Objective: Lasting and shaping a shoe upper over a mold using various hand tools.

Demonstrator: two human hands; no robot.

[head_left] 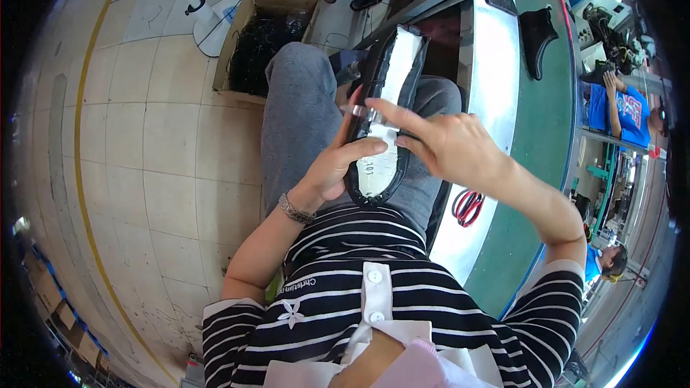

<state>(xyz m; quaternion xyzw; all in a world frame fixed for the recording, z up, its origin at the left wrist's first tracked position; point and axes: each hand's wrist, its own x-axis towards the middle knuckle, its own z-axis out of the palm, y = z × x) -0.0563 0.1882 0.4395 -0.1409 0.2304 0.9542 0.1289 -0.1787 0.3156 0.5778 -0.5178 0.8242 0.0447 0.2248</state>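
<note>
A black shoe (399,65) lies sole side up over my lap, its pale bottom showing inside a gathered black edge. My left hand (332,167) grips it from the left side, thumb pressed across the pale bottom and fingers hidden behind the edge. Over the middle of the shoe is my right hand (460,145), index finger stretched toward the left edge, thumb bent in under it. A small shiny piece (357,110) shows at the index fingertip, blurred; its kind cannot be made out.
On my right runs a green conveyor belt (540,111) with a white metal ledge (494,72). A black boot (537,39) stands on the belt; red and black cord (468,208) lies on the ledge. Ahead left are a cardboard box (231,50) and a fan (208,25). Co-workers sit across the belt.
</note>
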